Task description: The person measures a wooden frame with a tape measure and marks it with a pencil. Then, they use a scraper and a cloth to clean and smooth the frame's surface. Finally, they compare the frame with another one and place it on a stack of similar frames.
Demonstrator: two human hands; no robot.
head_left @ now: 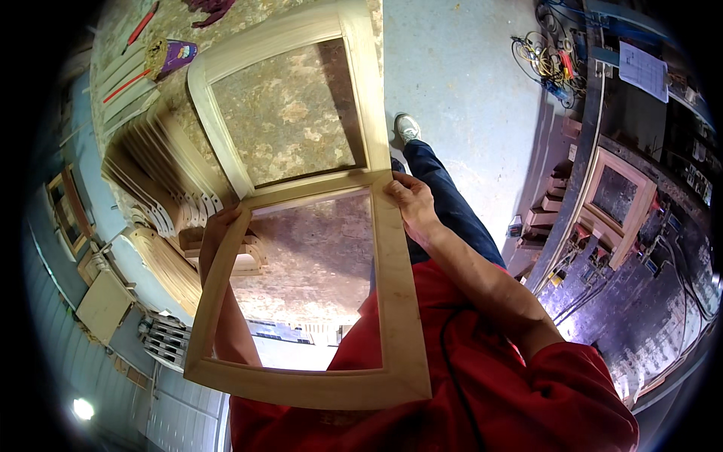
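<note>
Between my two hands I hold a pale wooden frame (404,301) with an open middle, tilted in front of my red shirt. My left hand (221,224) grips its far left corner, fingers partly hidden by the wood. At the far right corner my right hand (410,197) is closed on the frame, thumb on top. Just beyond lies a second wooden frame (360,83) on the worktable (294,113), its near edge overlapped by the held one. Through the held frame's opening, the table top and part of my left forearm show.
Curved wooden pieces (162,166) stand in a row left of the frames. A purple tub (178,54) and a red tool (141,26) lie at the far left. On the right are tangled cables (553,64) and a bench (625,301) bearing another wooden frame (639,192).
</note>
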